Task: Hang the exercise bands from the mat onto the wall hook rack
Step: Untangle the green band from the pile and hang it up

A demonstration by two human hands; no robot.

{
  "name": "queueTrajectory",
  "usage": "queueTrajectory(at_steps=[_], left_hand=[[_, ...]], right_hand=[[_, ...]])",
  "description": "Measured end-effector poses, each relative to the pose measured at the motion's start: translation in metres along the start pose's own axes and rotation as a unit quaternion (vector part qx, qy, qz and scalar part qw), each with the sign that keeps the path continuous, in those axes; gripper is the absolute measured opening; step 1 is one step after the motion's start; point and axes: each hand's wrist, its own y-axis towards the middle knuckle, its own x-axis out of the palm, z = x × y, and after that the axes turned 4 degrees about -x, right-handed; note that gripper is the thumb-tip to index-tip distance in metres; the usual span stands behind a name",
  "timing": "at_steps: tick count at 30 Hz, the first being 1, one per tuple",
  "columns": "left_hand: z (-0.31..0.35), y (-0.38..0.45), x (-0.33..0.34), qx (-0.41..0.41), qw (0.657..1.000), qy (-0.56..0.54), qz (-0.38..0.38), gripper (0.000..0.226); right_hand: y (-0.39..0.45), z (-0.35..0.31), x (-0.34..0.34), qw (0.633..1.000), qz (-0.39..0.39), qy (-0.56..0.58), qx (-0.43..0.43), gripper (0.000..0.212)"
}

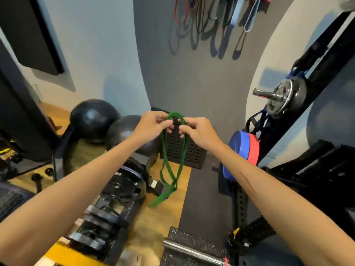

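A green exercise band (173,160) hangs doubled in long loops from both hands at chest height. My left hand (153,124) pinches the top of the loop on its left side. Just to the right, my right hand (196,129) pinches the same loop, fingertips almost touching the left ones. The band's lower end dangles near the wooden floor. High on the grey wall, several bands (211,18) in red, black, green and light blue hang from a rack whose hooks are cut off by the top edge.
Two black exercise balls (94,120) sit at the left. A black perforated panel (184,150) leans against the wall behind the band. A black rack upright with weight plates (288,96) stands at right. Blue and red discs (244,150) sit below it. More plates (119,191) lie lower left.
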Motion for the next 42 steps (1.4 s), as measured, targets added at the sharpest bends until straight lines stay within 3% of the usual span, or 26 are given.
queueTrajectory(at_steps=[5,9,12,14,16,22,26,30,36,40,42], left_hand=[[-0.016,0.111,-0.008,0.007,0.999,-0.026,-0.026,0.01],[-0.001,0.203,-0.02,0.018,0.995,-0.093,0.007,0.015],[0.032,0.273,-0.032,0.044,0.994,-0.1,0.015,0.012],[0.046,0.315,-0.04,0.063,0.992,-0.104,0.034,0.012],[0.054,0.353,-0.041,0.066,0.992,-0.105,0.037,0.013],[0.061,0.461,-0.038,0.09,0.992,-0.081,0.018,0.017],[0.079,0.541,-0.037,0.126,0.988,-0.087,0.033,0.018],[0.098,0.623,-0.04,0.162,0.98,-0.102,0.05,0.017],[0.145,0.72,-0.05,0.197,0.97,-0.112,0.092,0.021],[0.189,0.776,-0.051,0.225,0.96,-0.117,0.121,0.019],[0.211,0.8,-0.047,0.247,0.951,-0.125,0.135,0.019]], right_hand=[[0.091,0.031,-0.042,0.995,0.017,-0.095,0.027,0.014],[0.163,0.055,-0.076,0.984,0.001,-0.152,0.095,0.03],[0.208,0.076,-0.103,0.98,0.004,-0.153,0.128,0.032],[0.235,0.087,-0.117,0.981,0.022,-0.138,0.138,0.02],[0.263,0.093,-0.134,0.987,0.051,-0.093,0.123,0.008],[0.364,0.098,-0.192,0.992,0.117,-0.025,0.051,0.014],[0.441,0.105,-0.241,0.985,0.172,0.031,0.009,0.029],[0.512,0.109,-0.29,0.981,0.179,0.062,-0.032,0.024],[0.61,0.107,-0.353,0.978,0.186,0.037,-0.089,0.011],[0.656,0.101,-0.387,0.962,0.242,0.023,-0.125,0.035],[0.673,0.091,-0.408,0.952,0.272,0.038,-0.137,0.031]])
